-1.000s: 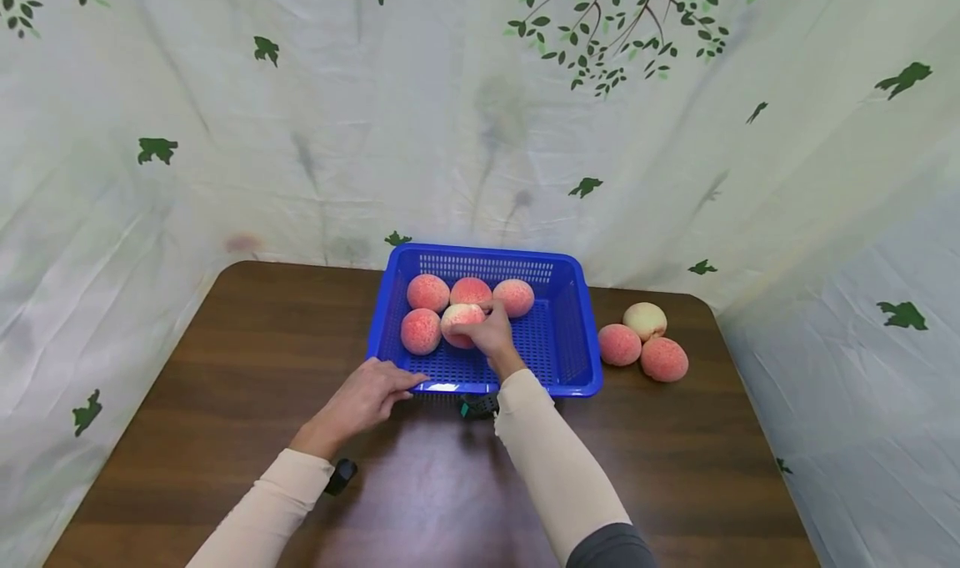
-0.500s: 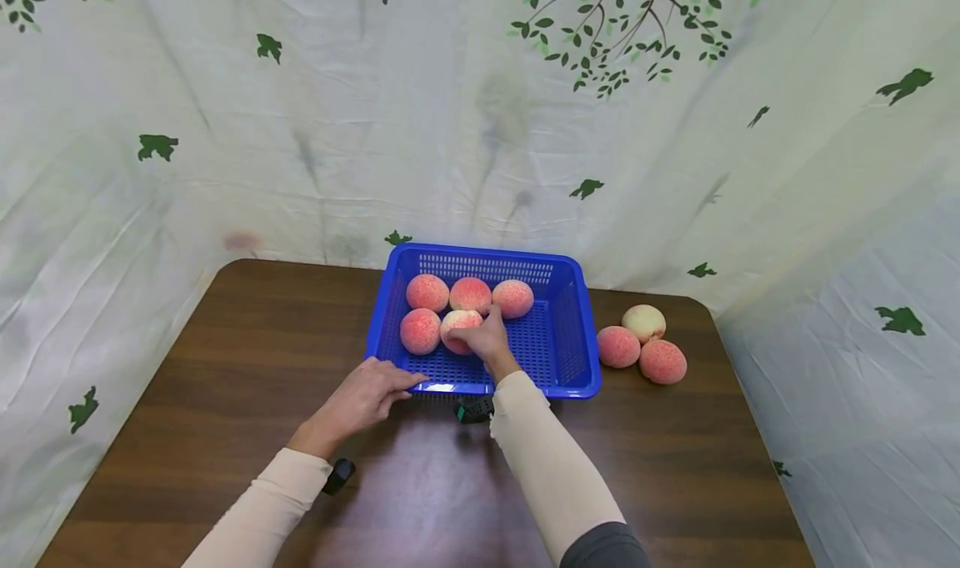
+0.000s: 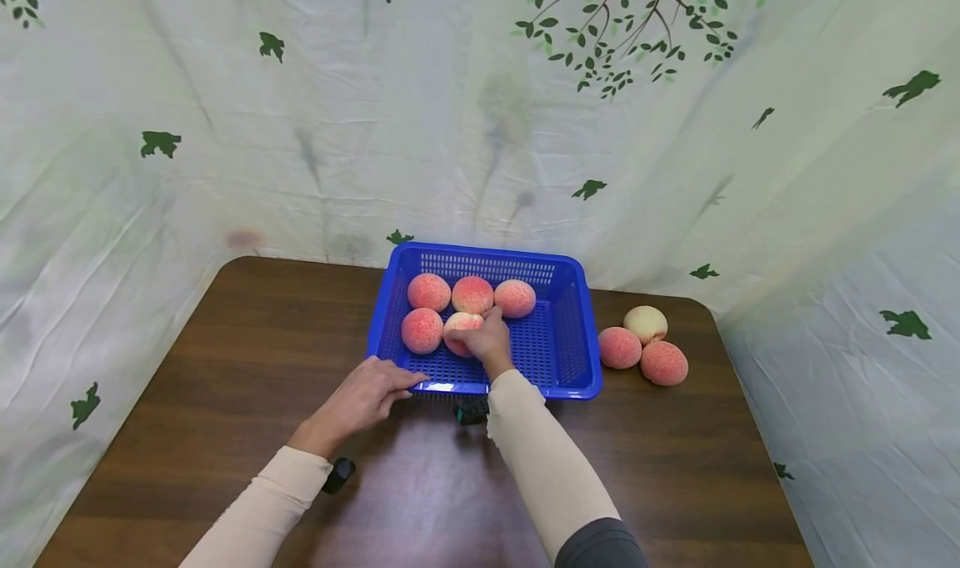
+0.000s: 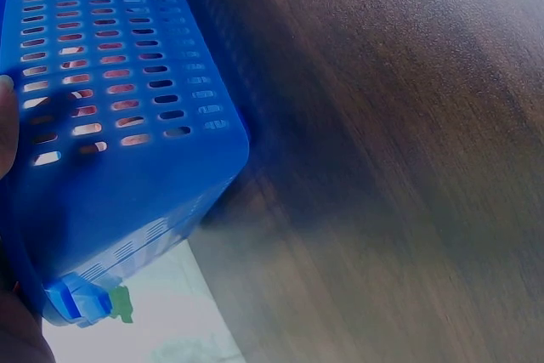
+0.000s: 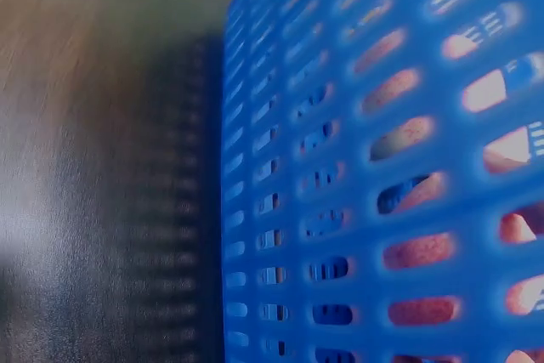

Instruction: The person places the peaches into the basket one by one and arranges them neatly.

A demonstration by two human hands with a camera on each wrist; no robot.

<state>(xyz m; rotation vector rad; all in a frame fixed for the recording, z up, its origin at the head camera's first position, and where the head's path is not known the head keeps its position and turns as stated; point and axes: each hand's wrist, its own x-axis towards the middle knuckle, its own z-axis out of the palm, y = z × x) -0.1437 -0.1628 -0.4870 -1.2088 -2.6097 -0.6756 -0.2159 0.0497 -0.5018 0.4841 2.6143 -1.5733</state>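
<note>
A blue plastic basket (image 3: 487, 252) with slotted walls stands at the table's far side, holding several pink peaches. My right hand (image 3: 491, 343) reaches over its near wall and grips a pale-topped peach (image 3: 462, 322) in the front row. Left of that one lies another peach (image 3: 422, 331); behind are a left peach (image 3: 429, 292), a middle peach (image 3: 472, 294) and a right peach (image 3: 515, 299). My left hand (image 3: 367, 397) holds the basket's near-left rim, the thumb (image 4: 7, 125) against the outer wall. Through the slots in the right wrist view, parts of peaches (image 5: 421, 250) show.
Outside the basket, right of it on the brown wooden table (image 3: 247, 384), sit a pink peach (image 3: 619, 348), a cream peach (image 3: 646, 324) and a redder peach (image 3: 664, 363), close together. A leaf-patterned white curtain (image 3: 442, 151) hangs behind the table.
My right hand has shifted slightly down and toward me with the pale-topped peach, which sits a little lower in the front row. The left hand has stayed on the rim.
</note>
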